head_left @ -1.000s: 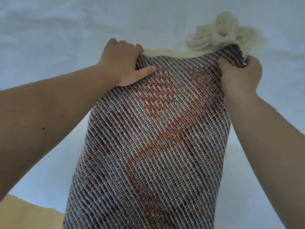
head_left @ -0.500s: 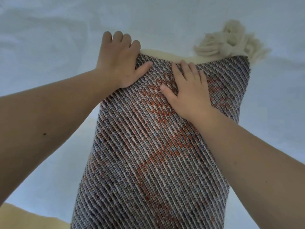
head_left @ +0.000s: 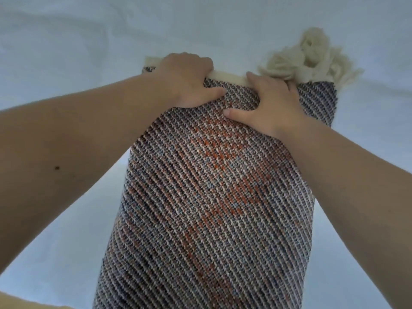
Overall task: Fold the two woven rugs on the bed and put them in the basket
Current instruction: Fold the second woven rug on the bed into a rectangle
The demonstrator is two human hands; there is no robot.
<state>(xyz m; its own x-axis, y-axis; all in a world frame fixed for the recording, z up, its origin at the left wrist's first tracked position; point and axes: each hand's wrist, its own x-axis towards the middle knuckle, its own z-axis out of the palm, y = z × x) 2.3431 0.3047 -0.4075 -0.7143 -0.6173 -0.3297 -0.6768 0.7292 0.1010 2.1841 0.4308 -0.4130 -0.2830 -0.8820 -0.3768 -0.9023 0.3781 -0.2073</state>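
Note:
One woven rug [head_left: 214,208], grey and dark striped with an orange diamond pattern, lies on the bed as a long narrow strip running away from me. Its far end has a cream band [head_left: 225,76] and a bunch of cream tassels [head_left: 312,61] at the far right corner. My left hand [head_left: 187,81] grips the far edge near the left corner, fingers curled over it and thumb on top. My right hand [head_left: 274,105] grips the same edge just to the right, thumb spread on the weave. The second rug and the basket are out of view.
The white bed sheet [head_left: 66,52] surrounds the rug on all sides, lightly wrinkled. A pale yellow surface [head_left: 20,304] shows at the bottom left corner.
My right hand left the rug's right corner, lay flat on the middle, then slid up to the far edge. My left hand went from flat fingers to curling over that edge.

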